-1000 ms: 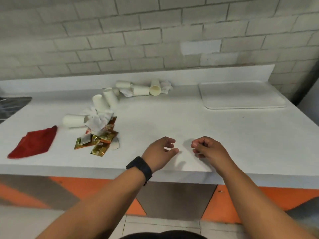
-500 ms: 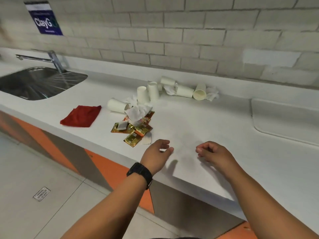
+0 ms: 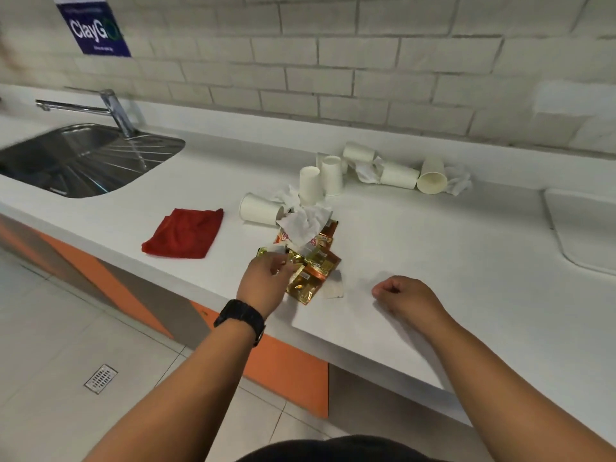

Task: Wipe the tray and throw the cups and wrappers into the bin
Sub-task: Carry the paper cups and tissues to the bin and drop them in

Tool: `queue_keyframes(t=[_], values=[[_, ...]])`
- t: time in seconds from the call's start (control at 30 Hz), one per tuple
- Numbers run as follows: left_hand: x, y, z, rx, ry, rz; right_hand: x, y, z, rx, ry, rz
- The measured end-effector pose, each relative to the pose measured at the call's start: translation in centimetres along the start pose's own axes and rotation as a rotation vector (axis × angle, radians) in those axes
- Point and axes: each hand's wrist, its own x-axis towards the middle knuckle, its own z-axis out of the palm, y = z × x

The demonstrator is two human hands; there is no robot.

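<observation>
Head view: left hand (image 3: 266,278) pinches at the wrappers (image 3: 311,265) near the desk (image 3: 433,261) edge, probably gathering them; right hand (image 3: 401,295) rests loosely curled, empty. Cups (image 3: 320,180) behind, tray (image 3: 586,228) far right.

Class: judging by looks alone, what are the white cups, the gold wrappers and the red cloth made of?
White cups: likely paper, matte, thin rolled rims. Gold wrappers: probably foil-lined plastic, glossy and crinkled. Red cloth: soft woven or microfibre fabric, dull and folded.

A white brick wall (image 3: 333,61) stands behind the long white desk (image 3: 433,261). A metal sink (image 3: 83,161) sits left. The floor (image 3: 50,361) has pale tiles.
</observation>
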Motion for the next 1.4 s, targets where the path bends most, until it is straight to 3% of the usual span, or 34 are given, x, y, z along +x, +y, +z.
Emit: queue_keyframes(t=[0.27,0.37,0.5,0.67,0.93,1.13,1.4], values=[[8.7,-4.3,-3.6,0.328,-0.129,0.03,4.4,-5.4,8.1,-0.425,0.139,0.065],[10.2,-4.7,-3.0,0.414,-0.227,0.082,4.9,-7.1,9.8,-0.496,0.189,0.116],[10.6,-5.0,-2.3,0.493,-0.244,0.2,4.8,-7.5,10.9,-0.552,0.268,0.112],[10.3,-5.5,-2.7,0.521,-0.235,0.242,4.5,-7.8,11.1,-0.46,0.254,0.137],[10.3,-5.4,-3.3,0.253,-0.24,0.106,4.2,-6.7,9.4,-0.244,0.218,0.194],[9.5,-4.2,-4.6,-0.015,-0.231,0.057,3.4,-6.1,8.4,-0.049,0.269,0.198],[8.2,-0.4,-5.2,-0.145,-0.139,0.153,1.8,-4.7,6.6,0.29,0.404,0.178]])
